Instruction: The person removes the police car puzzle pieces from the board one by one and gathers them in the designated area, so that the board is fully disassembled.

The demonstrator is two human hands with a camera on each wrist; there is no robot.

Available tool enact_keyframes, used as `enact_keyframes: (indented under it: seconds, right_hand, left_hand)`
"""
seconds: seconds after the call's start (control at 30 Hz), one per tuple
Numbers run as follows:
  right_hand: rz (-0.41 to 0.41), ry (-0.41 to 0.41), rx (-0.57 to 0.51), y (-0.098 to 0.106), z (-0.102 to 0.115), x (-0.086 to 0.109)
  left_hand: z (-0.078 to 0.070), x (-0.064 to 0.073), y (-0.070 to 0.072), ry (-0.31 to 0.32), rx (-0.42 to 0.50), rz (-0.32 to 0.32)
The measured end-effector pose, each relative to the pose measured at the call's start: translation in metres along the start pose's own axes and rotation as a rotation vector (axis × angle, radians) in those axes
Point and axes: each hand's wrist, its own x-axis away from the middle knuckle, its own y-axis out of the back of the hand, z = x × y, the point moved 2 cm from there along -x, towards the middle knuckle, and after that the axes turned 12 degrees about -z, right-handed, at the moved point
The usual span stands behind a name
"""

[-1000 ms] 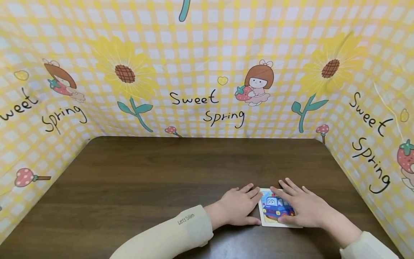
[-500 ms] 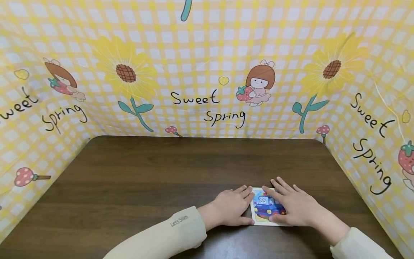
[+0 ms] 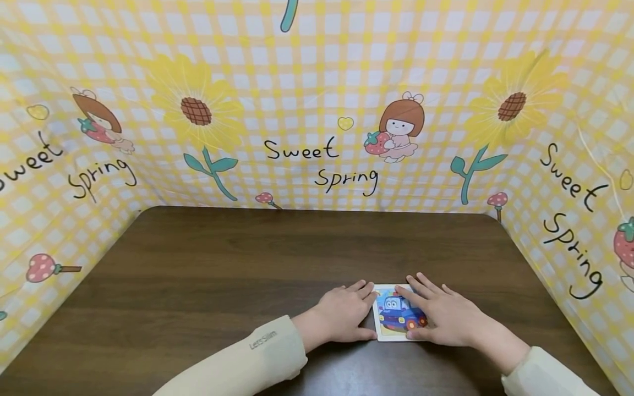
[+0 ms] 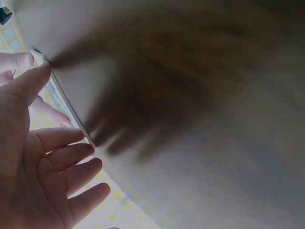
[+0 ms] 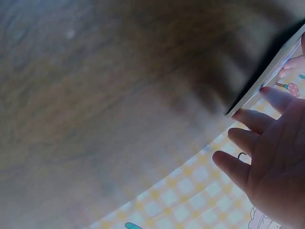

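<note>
A square picture board point(image 3: 389, 320) with a white border and a blue cartoon car printed on it lies flat on the dark wooden table, in the right half of the head view. My left hand point(image 3: 345, 314) touches its left edge, fingertips near the far corner and thumb at the near one. Spread over the board's right side is my right hand point(image 3: 452, 318), its fingers straight and hiding part of the car. In the left wrist view the thumb and fingertips point(image 4: 88, 148) meet the board's thin edge point(image 4: 71, 109). The right wrist view shows outstretched fingers by the board's edge point(image 5: 252, 95).
The brown table point(image 3: 238, 258) has rounded far corners. Yellow checked cloth point(image 3: 297, 71) printed with flowers and lettering encloses it at the back and both sides. Long light sleeves point(image 3: 238, 357) cover both forearms.
The board has slid left along the table, with both hands travelling along against it. Their hold on it looks the same, and the head view has shifted slightly.
</note>
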Motion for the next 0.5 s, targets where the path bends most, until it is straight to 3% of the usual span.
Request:
enact_keyframes:
  seconds: [0.5]
  right_hand:
    - [0.01,0.108,-0.089,-0.008,0.014,-0.01]
  left_hand:
    - [0.03,0.024,-0.003,0.032,0.144,0.06]
